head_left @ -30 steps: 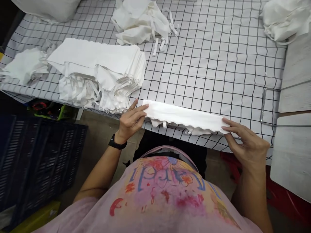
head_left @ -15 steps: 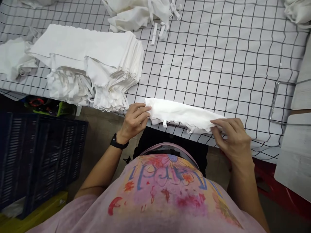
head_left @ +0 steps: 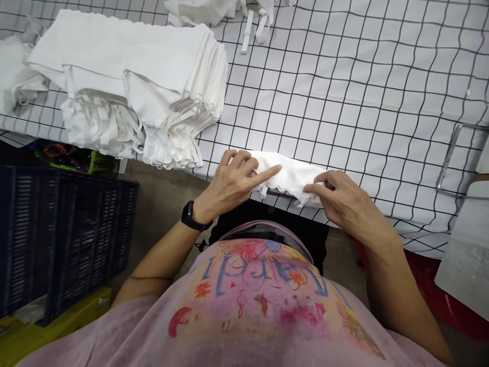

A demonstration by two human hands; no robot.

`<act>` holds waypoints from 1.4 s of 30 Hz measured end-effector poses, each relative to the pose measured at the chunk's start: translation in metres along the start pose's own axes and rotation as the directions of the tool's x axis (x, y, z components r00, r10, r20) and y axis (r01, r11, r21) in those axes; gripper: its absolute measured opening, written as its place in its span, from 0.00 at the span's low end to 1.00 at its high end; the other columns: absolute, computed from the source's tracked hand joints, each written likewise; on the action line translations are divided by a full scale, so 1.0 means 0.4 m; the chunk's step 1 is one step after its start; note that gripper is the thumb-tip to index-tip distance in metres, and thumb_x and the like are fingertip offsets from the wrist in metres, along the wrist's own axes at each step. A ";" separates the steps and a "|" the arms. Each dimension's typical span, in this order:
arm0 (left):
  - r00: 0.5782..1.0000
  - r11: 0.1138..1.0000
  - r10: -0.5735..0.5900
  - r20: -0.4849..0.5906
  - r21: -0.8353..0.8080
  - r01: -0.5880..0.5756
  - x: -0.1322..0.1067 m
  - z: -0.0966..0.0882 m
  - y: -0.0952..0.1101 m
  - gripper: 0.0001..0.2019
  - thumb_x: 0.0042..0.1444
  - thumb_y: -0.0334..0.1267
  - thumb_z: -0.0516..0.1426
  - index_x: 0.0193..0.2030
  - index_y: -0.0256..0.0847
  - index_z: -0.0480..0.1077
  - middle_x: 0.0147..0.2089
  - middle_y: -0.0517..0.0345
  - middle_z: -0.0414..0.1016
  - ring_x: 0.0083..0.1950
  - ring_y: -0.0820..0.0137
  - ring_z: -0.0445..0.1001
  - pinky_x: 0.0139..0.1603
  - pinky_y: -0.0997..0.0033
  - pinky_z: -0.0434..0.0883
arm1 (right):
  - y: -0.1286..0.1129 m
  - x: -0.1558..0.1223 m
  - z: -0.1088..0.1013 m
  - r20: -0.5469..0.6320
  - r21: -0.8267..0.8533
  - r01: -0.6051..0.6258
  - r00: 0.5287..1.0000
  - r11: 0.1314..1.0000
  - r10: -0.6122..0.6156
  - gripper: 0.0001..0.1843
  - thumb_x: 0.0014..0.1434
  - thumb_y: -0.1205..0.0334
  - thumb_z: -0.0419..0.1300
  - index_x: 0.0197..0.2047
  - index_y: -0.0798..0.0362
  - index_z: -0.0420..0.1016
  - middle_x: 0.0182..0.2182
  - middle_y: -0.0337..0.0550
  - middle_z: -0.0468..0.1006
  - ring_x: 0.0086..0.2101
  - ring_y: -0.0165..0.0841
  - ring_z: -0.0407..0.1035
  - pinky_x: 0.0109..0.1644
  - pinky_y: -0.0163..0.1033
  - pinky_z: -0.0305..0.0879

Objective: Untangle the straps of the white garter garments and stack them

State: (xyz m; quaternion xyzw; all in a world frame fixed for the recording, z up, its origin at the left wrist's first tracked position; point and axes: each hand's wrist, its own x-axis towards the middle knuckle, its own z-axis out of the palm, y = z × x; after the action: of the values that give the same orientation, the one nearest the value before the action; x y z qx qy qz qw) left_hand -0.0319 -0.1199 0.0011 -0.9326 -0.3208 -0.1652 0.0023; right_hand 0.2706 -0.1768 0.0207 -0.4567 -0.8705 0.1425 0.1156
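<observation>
A folded strip of white fabric with a scalloped edge and short straps, apparently a strappy garment [head_left: 292, 171], lies along the near edge of the table. My left hand [head_left: 235, 183] has its fingers curled on the strip's left end, one finger stretched across the top. At the right end, my right hand [head_left: 342, 201] pinches the fabric between thumb and fingers. Just left of my hands sits a thick stack of white garments [head_left: 126, 56], laid flat, with bunched straps hanging toward the near edge.
The table [head_left: 305, 92] has a white cover with a black grid. Loose white garments [head_left: 206, 10] lie at the back, and another white heap [head_left: 17, 76] at far left. A clear bracket [head_left: 446, 163] is at right. Dark blue crates [head_left: 87, 229] stand below left.
Both hands have come closer together, and the strip between them is shorter and rumpled. My left hand has moved right, with a finger now extended over the fabric. The view has shifted slightly.
</observation>
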 end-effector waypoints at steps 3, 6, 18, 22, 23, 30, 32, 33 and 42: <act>0.983 0.996 0.078 0.166 0.030 -0.084 0.033 -0.008 0.008 0.36 0.65 0.23 0.53 0.75 0.58 0.57 0.47 0.54 0.74 0.51 0.61 0.68 0.54 0.56 0.63 | 0.000 0.003 0.001 -0.025 0.048 -0.009 1.000 0.999 0.010 0.18 0.69 0.77 0.50 0.52 0.51 0.75 0.41 0.48 0.73 0.41 0.40 0.69 0.43 0.44 0.68; 0.958 0.993 0.111 0.264 0.020 -0.120 0.053 -0.016 0.008 0.36 0.65 0.24 0.54 0.76 0.59 0.55 0.50 0.52 0.73 0.53 0.59 0.67 0.54 0.55 0.62 | -0.001 0.006 0.001 -0.016 0.079 -0.037 0.999 0.996 0.038 0.21 0.68 0.77 0.50 0.56 0.50 0.75 0.42 0.48 0.73 0.41 0.41 0.69 0.45 0.46 0.69; 0.950 0.995 0.098 0.297 -0.053 -0.086 0.052 -0.006 0.001 0.36 0.62 0.24 0.55 0.74 0.58 0.57 0.54 0.51 0.72 0.55 0.59 0.65 0.58 0.53 0.62 | 0.000 -0.010 -0.006 -0.079 0.359 -0.065 0.992 0.931 0.100 0.21 0.67 0.75 0.54 0.55 0.45 0.79 0.42 0.46 0.75 0.42 0.38 0.73 0.45 0.44 0.71; 0.952 0.996 0.086 0.294 -0.055 -0.073 0.054 -0.009 0.003 0.36 0.62 0.24 0.55 0.73 0.57 0.58 0.54 0.51 0.72 0.55 0.58 0.65 0.57 0.54 0.63 | -0.018 -0.008 -0.010 -0.026 0.239 -0.088 0.995 0.967 0.098 0.29 0.66 0.78 0.52 0.62 0.43 0.76 0.42 0.48 0.76 0.41 0.39 0.70 0.46 0.46 0.71; 0.953 0.996 0.083 0.292 -0.057 -0.070 0.054 -0.010 0.004 0.35 0.62 0.24 0.55 0.73 0.57 0.58 0.54 0.51 0.72 0.56 0.58 0.65 0.57 0.54 0.62 | -0.024 -0.009 -0.020 0.014 0.242 -0.063 0.998 0.968 0.062 0.29 0.65 0.79 0.51 0.60 0.43 0.79 0.43 0.48 0.76 0.41 0.38 0.70 0.45 0.46 0.71; 0.960 0.996 0.081 0.269 -0.055 -0.069 0.053 -0.008 0.008 0.34 0.63 0.23 0.54 0.73 0.54 0.60 0.54 0.48 0.72 0.55 0.56 0.67 0.55 0.52 0.64 | -0.031 -0.050 -0.091 0.038 0.433 -0.056 0.998 0.900 0.044 0.25 0.68 0.75 0.55 0.57 0.39 0.81 0.42 0.43 0.78 0.38 0.33 0.75 0.37 0.38 0.72; 0.962 0.996 0.077 0.263 -0.066 -0.062 0.050 -0.014 0.007 0.34 0.62 0.22 0.54 0.72 0.52 0.62 0.54 0.48 0.73 0.55 0.56 0.68 0.55 0.52 0.65 | -0.018 -0.060 -0.083 -0.071 0.386 -0.129 0.983 0.914 0.168 0.24 0.68 0.73 0.58 0.61 0.40 0.78 0.42 0.43 0.81 0.39 0.36 0.76 0.39 0.41 0.73; 0.963 0.996 0.067 0.262 -0.075 -0.049 0.048 -0.020 0.007 0.33 0.62 0.21 0.54 0.71 0.51 0.64 0.54 0.47 0.73 0.55 0.56 0.68 0.55 0.51 0.65 | -0.012 -0.064 -0.075 -0.118 0.375 -0.157 0.969 0.914 0.215 0.23 0.67 0.72 0.59 0.60 0.41 0.79 0.42 0.43 0.82 0.41 0.38 0.77 0.40 0.42 0.73; 0.988 0.961 -0.128 0.091 -0.237 0.146 0.066 -0.057 0.131 0.21 0.63 0.23 0.52 0.61 0.42 0.70 0.72 0.46 0.66 0.72 0.50 0.63 0.70 0.38 0.61 | -0.006 -0.068 -0.045 -0.278 0.443 -0.235 0.881 0.865 0.382 0.11 0.65 0.69 0.61 0.44 0.43 0.82 0.38 0.43 0.83 0.40 0.42 0.79 0.44 0.50 0.75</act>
State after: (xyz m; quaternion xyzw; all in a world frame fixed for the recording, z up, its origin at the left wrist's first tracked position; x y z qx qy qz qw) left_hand 0.0122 -0.1482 0.0361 -0.9070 -0.3619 -0.1679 -0.1351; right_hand 0.2898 -0.1981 0.0363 -0.5773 -0.7015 0.2474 0.3367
